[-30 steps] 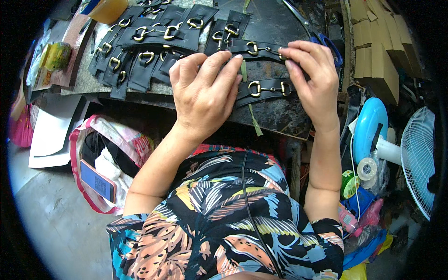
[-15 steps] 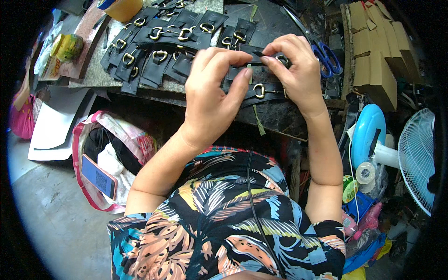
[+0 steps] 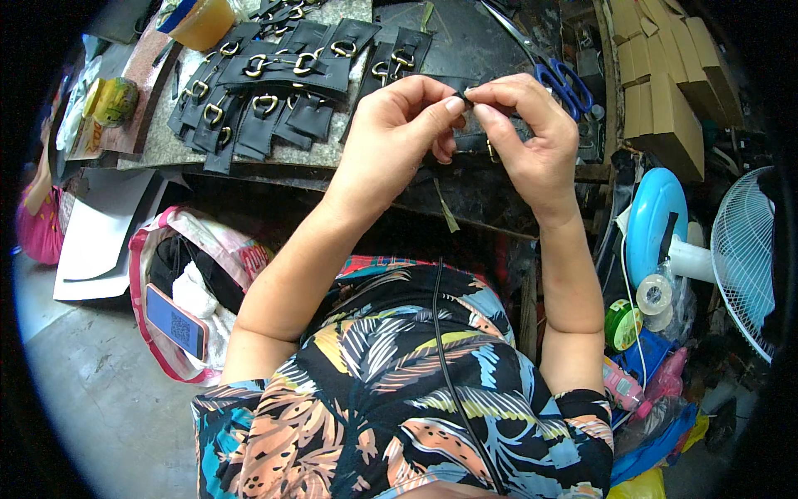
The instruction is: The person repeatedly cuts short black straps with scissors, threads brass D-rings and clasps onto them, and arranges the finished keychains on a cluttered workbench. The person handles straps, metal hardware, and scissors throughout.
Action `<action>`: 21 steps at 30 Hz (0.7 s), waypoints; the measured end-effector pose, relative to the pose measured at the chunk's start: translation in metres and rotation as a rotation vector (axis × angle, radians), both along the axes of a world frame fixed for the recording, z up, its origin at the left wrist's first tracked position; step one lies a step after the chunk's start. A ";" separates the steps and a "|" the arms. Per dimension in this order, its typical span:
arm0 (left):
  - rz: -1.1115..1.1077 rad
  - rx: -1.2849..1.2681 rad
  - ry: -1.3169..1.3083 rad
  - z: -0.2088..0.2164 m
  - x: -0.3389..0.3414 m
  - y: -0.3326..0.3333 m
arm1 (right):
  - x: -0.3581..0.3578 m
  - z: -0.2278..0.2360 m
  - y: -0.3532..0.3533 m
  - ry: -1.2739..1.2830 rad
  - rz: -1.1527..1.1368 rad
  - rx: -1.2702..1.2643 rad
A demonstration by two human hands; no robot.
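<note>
My left hand (image 3: 391, 137) and my right hand (image 3: 536, 137) meet above the workbench, both closed in a pinch at the fingertips. Between them is a small black leather strap (image 3: 466, 94), mostly hidden by the fingers. A bit of gold-coloured metal shows just below the right thumb. To the left of my hands, several black leather straps with gold-coloured rings (image 3: 283, 73) lie overlapping on a pale stone slab (image 3: 328, 155). Another ringed strap piece (image 3: 407, 51) lies just beyond the left hand.
Blue-handled scissors (image 3: 565, 87) lie beyond my right hand, next to folded brown cardboard (image 3: 665, 125). A tub of amber paste (image 3: 204, 23) and a yellow-green jar (image 3: 115, 101) stand at the left. A fan (image 3: 740, 258) is at the right, and a bag with a phone (image 3: 176, 320) at the lower left.
My left fingertips have come in to meet the right ones at the black strap. The ringed strap that lay below my hands no longer shows there. The whole view has shifted slightly.
</note>
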State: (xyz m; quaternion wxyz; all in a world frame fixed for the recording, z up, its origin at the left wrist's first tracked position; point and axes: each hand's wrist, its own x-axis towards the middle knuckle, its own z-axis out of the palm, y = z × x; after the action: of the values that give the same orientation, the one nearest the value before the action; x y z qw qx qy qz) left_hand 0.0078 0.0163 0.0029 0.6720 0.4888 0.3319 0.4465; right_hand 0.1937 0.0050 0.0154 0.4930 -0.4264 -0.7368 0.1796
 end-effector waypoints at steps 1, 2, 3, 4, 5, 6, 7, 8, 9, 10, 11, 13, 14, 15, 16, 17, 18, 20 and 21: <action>0.010 0.044 0.070 -0.001 0.001 -0.001 | 0.001 0.002 -0.003 0.041 0.017 -0.083; 0.016 0.085 0.137 -0.001 0.001 -0.002 | -0.001 0.001 -0.004 0.102 0.013 -0.144; 0.018 0.102 0.166 -0.001 0.001 -0.003 | -0.001 0.002 -0.007 0.165 0.019 -0.209; 0.018 0.115 0.191 -0.002 0.002 -0.004 | -0.002 0.001 -0.009 0.229 0.016 -0.273; 0.023 0.139 0.198 -0.002 0.003 -0.005 | -0.002 0.000 -0.011 0.300 0.028 -0.345; 0.093 0.243 0.240 -0.003 0.006 -0.005 | -0.001 0.000 -0.011 0.302 0.011 -0.369; 0.169 0.357 0.265 -0.004 0.008 -0.005 | -0.001 -0.001 -0.012 0.312 0.007 -0.401; 0.245 0.471 0.289 -0.004 0.010 -0.005 | 0.000 -0.001 -0.012 0.352 0.006 -0.429; 0.211 0.393 0.220 -0.004 0.011 -0.005 | 0.002 -0.001 -0.012 0.303 0.005 -0.435; 0.176 0.316 0.152 -0.004 0.011 -0.004 | 0.005 0.001 -0.012 0.283 0.008 -0.434; 0.135 0.235 0.083 -0.004 0.011 -0.003 | 0.009 0.002 -0.011 0.281 0.041 -0.427; 0.061 0.101 -0.027 -0.004 0.008 0.002 | 0.026 0.009 -0.004 0.005 -0.025 -0.210; 0.052 0.062 -0.044 -0.004 0.008 0.003 | 0.039 0.014 -0.001 -0.123 -0.135 -0.133; 0.045 0.034 -0.077 -0.004 0.006 0.005 | 0.054 0.019 0.002 -0.349 -0.302 -0.137; 0.073 0.016 -0.128 -0.005 0.008 0.005 | 0.066 0.021 0.008 -0.582 -0.433 -0.160; 0.076 0.014 -0.144 -0.006 0.008 0.006 | 0.077 0.021 0.014 -0.816 -0.582 -0.218; 0.080 0.011 -0.160 -0.007 0.009 0.007 | 0.086 0.020 0.016 -0.809 -0.544 -0.213; 0.095 -0.016 -0.183 -0.010 0.010 0.007 | 0.098 0.014 0.019 -0.819 -0.553 -0.370; 0.102 -0.004 -0.150 -0.011 0.010 0.007 | 0.101 0.010 0.020 -0.812 -0.541 -0.331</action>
State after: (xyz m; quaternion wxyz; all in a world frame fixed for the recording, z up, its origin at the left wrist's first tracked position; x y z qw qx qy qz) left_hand 0.0178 0.0230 -0.0081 0.6726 0.4349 0.3059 0.5147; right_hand 0.2943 0.0252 0.0259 0.1219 -0.7094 -0.6938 -0.0200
